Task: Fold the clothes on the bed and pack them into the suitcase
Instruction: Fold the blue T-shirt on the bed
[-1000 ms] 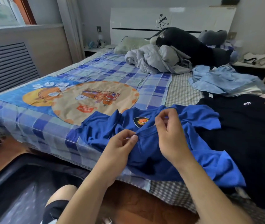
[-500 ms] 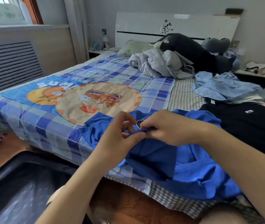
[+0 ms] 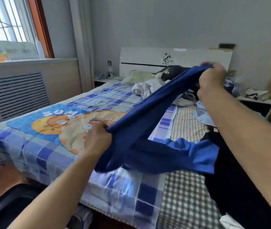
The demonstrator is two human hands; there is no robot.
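Note:
A blue T-shirt is stretched in the air above the bed. My left hand grips one end of its edge low near the bed's front. Raised toward the headboard, my right hand grips the other end. The rest of the shirt hangs down and trails onto the bed at the right. A black garment lies on the bed at the right. The dark open suitcase shows at the bottom left on the floor.
A grey crumpled garment and a light blue shirt lie further back on the bed. A dark plush toy rests by the white headboard. Nightstands stand either side; a radiator cover lines the left wall.
Both hands pulled apart: the right hand rose up and away toward the headboard, the left stayed low. The blue shirt lifted off the bed and stretched out between them.

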